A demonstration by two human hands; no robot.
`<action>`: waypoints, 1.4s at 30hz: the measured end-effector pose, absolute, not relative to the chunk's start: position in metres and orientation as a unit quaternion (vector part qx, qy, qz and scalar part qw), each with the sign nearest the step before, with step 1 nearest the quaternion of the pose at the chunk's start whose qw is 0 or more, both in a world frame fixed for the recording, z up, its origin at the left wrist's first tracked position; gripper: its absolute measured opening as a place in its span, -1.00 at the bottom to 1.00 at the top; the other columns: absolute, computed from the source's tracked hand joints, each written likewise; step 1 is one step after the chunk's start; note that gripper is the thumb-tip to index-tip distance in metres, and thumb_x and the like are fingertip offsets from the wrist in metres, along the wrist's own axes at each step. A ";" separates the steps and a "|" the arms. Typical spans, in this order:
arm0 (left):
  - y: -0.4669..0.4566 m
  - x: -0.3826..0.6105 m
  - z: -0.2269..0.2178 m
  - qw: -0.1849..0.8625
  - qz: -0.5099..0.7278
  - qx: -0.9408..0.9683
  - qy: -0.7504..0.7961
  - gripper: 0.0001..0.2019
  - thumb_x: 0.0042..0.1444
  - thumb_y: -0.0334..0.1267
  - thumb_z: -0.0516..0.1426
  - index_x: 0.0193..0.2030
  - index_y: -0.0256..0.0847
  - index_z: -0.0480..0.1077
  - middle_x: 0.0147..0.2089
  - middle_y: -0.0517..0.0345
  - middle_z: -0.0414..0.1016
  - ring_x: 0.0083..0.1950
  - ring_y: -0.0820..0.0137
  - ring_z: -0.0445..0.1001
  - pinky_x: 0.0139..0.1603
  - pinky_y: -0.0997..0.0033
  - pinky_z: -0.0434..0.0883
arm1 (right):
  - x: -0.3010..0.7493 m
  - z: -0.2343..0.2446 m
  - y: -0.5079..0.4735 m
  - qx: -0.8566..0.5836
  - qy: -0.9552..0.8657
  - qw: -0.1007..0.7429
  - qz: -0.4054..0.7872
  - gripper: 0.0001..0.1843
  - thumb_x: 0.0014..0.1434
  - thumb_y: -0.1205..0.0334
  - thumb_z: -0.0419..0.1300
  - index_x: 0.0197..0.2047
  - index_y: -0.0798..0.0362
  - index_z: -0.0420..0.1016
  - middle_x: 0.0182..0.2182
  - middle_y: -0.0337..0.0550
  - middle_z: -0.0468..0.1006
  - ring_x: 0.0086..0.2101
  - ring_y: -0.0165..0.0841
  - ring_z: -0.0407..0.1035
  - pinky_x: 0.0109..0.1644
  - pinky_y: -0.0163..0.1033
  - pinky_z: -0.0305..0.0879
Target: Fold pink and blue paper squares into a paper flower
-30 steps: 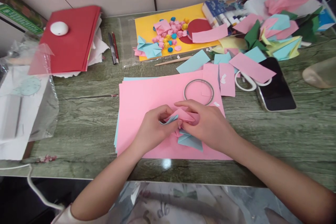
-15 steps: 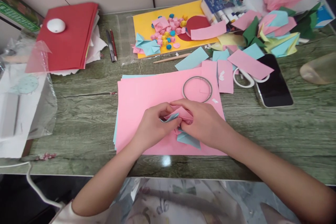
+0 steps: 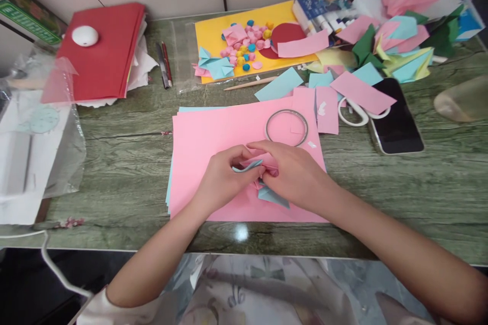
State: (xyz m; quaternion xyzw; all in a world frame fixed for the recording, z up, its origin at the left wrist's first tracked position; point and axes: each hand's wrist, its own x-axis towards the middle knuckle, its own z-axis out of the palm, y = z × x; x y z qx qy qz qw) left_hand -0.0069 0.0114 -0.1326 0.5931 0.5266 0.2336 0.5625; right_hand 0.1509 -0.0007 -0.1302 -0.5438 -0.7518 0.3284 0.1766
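My left hand [image 3: 223, 177] and my right hand [image 3: 295, 172] meet over a stack of large pink sheets [image 3: 213, 132]. Both pinch a small folded piece of pink and light blue paper [image 3: 259, 165] between their fingertips. A light blue folded flap [image 3: 273, 196] of it pokes out below my right hand and lies on the pink sheets. A roll of clear tape [image 3: 286, 127] rests on the sheets just beyond my right hand.
A phone [image 3: 400, 122] and white-handled scissors [image 3: 353, 114] lie at the right among pink and blue paper strips. A yellow card [image 3: 213, 35] with small paper balls lies at the back. Red sheets [image 3: 102, 56] with a white round object [image 3: 85, 35], two pens [image 3: 164, 63], a plastic bag [image 3: 34, 142].
My fingers have pressed the folded paper flatter and closer together. The view has shifted slightly.
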 end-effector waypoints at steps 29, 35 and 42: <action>0.011 -0.010 -0.127 0.510 0.273 0.598 0.555 -0.70 -0.08 -0.41 0.13 -0.14 -0.18 0.35 -0.45 0.32 0.41 -0.42 0.48 0.38 -0.43 0.55 0.27 | 0.147 -0.128 -0.003 -0.617 -0.706 0.275 0.213 -0.60 0.07 0.34 0.12 0.00 -0.14 0.33 -0.29 -0.29 0.54 -0.27 -0.32 0.46 -0.35 -0.29 0.30; 0.008 -0.007 -0.133 0.495 0.293 0.613 0.541 -0.83 -0.02 -0.40 0.08 -0.25 -0.20 0.39 -0.34 0.24 0.47 -0.34 0.47 0.41 -0.34 0.53 0.33 | 0.149 -0.129 0.000 -0.611 -0.715 0.248 0.231 -0.55 0.04 0.36 0.10 0.03 -0.10 0.29 -0.44 -0.31 0.48 -0.44 -0.38 0.40 -0.40 -0.32 0.23; 0.002 -0.002 -0.135 0.447 0.288 0.641 0.553 -0.85 -0.04 -0.41 0.08 -0.31 -0.18 0.40 -0.37 0.26 0.49 -0.34 0.45 0.44 -0.29 0.49 0.36 | 0.148 -0.129 -0.002 -0.589 -0.755 0.210 0.199 -0.58 0.07 0.40 0.02 0.00 -0.14 0.31 -0.41 -0.34 0.53 -0.47 -0.40 0.40 -0.46 -0.33 0.12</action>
